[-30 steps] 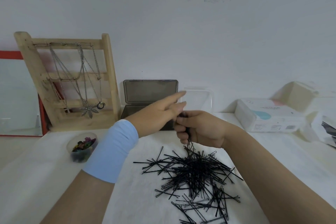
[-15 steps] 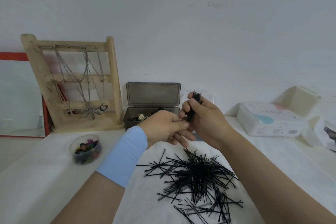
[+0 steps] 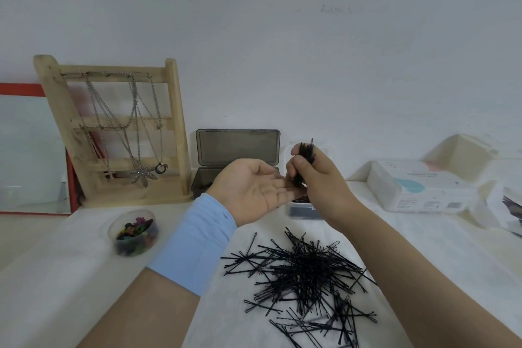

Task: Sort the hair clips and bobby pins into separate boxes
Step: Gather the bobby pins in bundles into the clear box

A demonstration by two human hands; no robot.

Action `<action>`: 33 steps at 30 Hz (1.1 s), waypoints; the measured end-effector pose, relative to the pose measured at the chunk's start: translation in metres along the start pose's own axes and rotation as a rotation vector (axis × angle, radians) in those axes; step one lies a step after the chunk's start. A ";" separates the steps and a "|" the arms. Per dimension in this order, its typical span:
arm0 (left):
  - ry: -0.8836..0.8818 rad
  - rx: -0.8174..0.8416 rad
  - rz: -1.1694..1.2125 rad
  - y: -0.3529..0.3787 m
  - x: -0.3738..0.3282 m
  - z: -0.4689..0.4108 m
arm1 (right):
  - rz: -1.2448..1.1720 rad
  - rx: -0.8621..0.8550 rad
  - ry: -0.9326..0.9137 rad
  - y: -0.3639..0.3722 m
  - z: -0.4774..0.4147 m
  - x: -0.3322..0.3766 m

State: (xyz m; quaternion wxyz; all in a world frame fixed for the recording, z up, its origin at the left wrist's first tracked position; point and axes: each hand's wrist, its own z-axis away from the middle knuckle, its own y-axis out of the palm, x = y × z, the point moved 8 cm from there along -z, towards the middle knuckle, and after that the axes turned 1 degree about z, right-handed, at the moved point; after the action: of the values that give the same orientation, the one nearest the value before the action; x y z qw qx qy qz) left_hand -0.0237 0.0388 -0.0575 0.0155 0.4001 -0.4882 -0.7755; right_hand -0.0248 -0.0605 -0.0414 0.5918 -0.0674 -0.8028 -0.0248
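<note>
Left hand [image 3: 254,192] has rolled over since half a second ago: back then it was knuckles-up with fingers picking at the pins, and now I see it palm-up and flat, fingers straight, holding nothing. Right hand [image 3: 316,179] is about where it was, fingers curled tight round an upright bundle [image 3: 307,153] of black bobby pins. The pin tops stick out above the fist, and the lower ends touch the left fingertips.

On the head view, both hands hover above the table [image 3: 56,277], over its far middle. A blue wristband [image 3: 195,246] sits on the left forearm. Just behind and below the right hand stands a clear box [image 3: 300,212] with dark pins lying in it. To its left is a grey box [image 3: 237,147], lid up against the wall. The left hand hides part of its base, and I cannot make out what it holds.

Nearer me, a loose pile [image 3: 305,271] of bobby pins is strewn across the table, running off the lower edge. Well to the left of it, a round tub [image 3: 112,230] holds coloured clips [image 3: 135,230].

At the back left, a wooden rack [image 3: 175,121] carries chains [image 3: 96,110], with a red-framed mirror [image 3: 28,150] beside it. A white packet [image 3: 418,189] lies at the far right.
</note>
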 end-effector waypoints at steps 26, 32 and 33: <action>0.335 -0.287 -1.802 -0.007 -0.030 -0.032 | 1.275 0.512 0.198 -0.036 -0.038 -0.032; 0.236 -0.254 -1.947 -0.009 -0.019 -0.042 | 1.248 0.434 0.146 -0.053 -0.036 -0.012; 0.217 -0.224 -1.984 -0.009 -0.014 -0.046 | 1.251 0.421 0.131 -0.055 -0.035 -0.012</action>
State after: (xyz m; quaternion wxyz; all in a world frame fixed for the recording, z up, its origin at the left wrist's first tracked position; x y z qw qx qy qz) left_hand 0.0180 0.0149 -0.0651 -0.5557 0.6910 0.1456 -0.4387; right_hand 0.0039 -0.1198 -0.0401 0.5429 -0.4022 -0.5622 0.4769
